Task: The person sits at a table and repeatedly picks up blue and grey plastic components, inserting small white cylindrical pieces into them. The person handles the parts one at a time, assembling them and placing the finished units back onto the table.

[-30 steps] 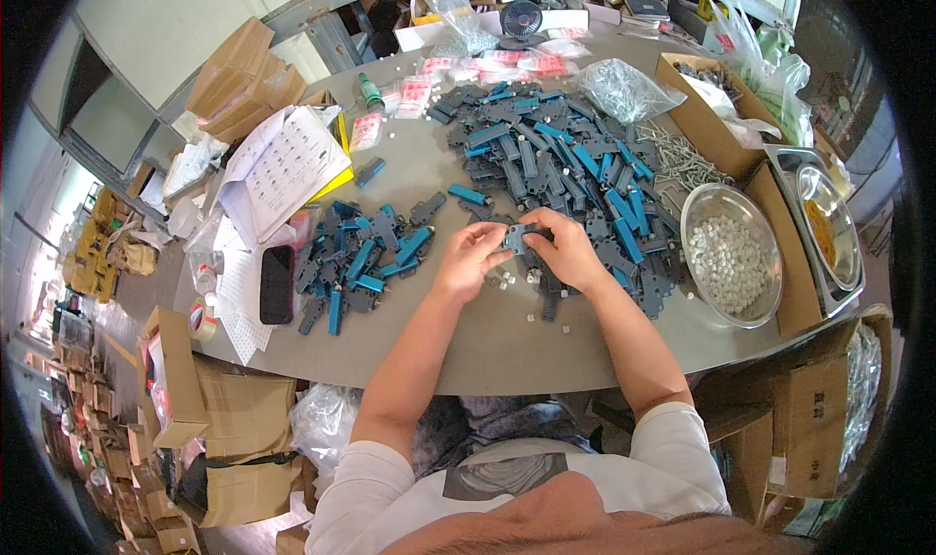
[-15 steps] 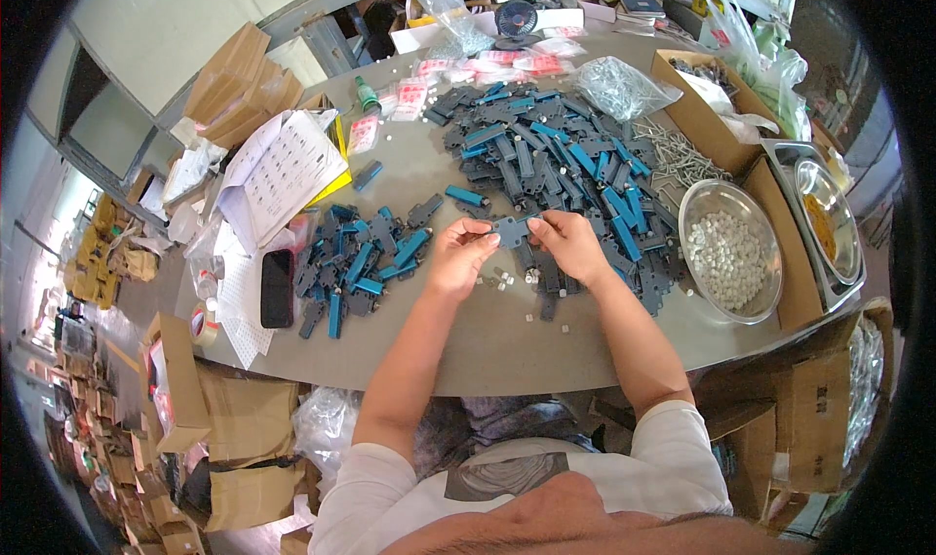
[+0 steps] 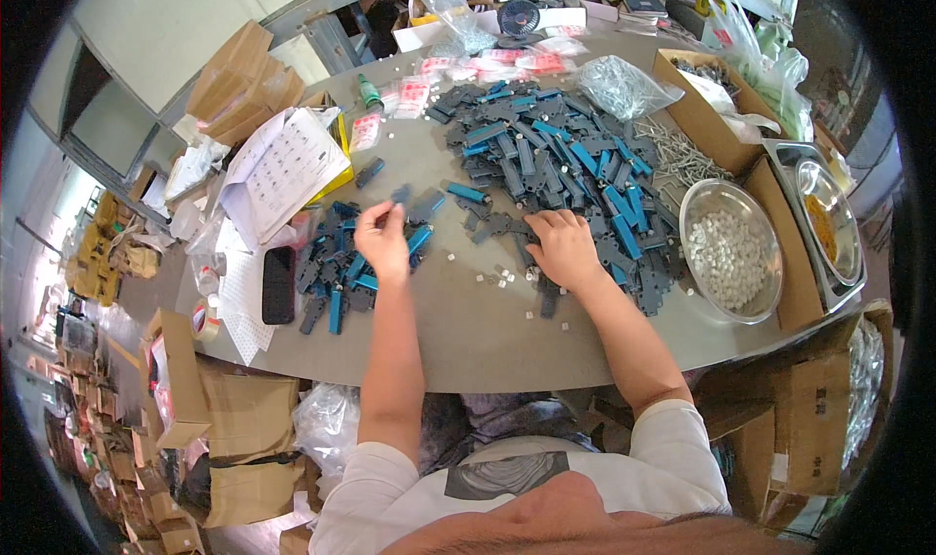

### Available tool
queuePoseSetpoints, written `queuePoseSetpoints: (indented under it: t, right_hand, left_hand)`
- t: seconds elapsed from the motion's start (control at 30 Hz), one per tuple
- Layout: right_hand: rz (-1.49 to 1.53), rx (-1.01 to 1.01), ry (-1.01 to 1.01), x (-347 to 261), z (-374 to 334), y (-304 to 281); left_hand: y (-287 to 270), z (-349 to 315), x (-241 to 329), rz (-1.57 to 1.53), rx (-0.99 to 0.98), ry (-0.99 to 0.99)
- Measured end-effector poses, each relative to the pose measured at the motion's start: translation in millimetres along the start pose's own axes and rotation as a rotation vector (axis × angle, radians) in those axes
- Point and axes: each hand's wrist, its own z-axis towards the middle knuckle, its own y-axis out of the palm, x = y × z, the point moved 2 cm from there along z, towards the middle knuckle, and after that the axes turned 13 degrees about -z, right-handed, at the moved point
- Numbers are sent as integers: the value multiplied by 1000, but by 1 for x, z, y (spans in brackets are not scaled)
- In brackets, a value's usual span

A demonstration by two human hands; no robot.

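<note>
My left hand (image 3: 384,243) is raised over the smaller left heap (image 3: 356,253) of blue and dark grey plastic parts. A small dark grey plastic part (image 3: 400,194) is pinched in its fingertips, slightly blurred. At the near edge of the large heap (image 3: 531,155) of similar parts, my right hand (image 3: 565,248) has bent fingers closed on a flat dark grey part (image 3: 504,225); its far end is under the fingers. Small white cubes (image 3: 503,278) are scattered on the table (image 3: 468,340) between my forearms.
A steel bowl (image 3: 770,292) of small white pieces stands right, beside a pile of screws (image 3: 680,155) and a cardboard box (image 3: 707,106). A black phone (image 3: 278,286) and papers (image 3: 283,175) lie left. Plastic bags (image 3: 624,87) and a small fan (image 3: 518,17) are at the back.
My hands have parted from the grey part they both held. The left has carried a grey part leftward over the left heap; the right has lowered onto parts at the large heap's edge.
</note>
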Motion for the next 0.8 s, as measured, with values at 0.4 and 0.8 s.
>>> queuePoseSetpoints:
  t: [0.4,0.8]
  right_hand:
    - [-207,148,-29,-3,8,17]
    - [29,144,178,11,17,-1]
  left_hand:
    - [89,-86,21,399,-948,369]
    - [104,-111,30,634,-817,80]
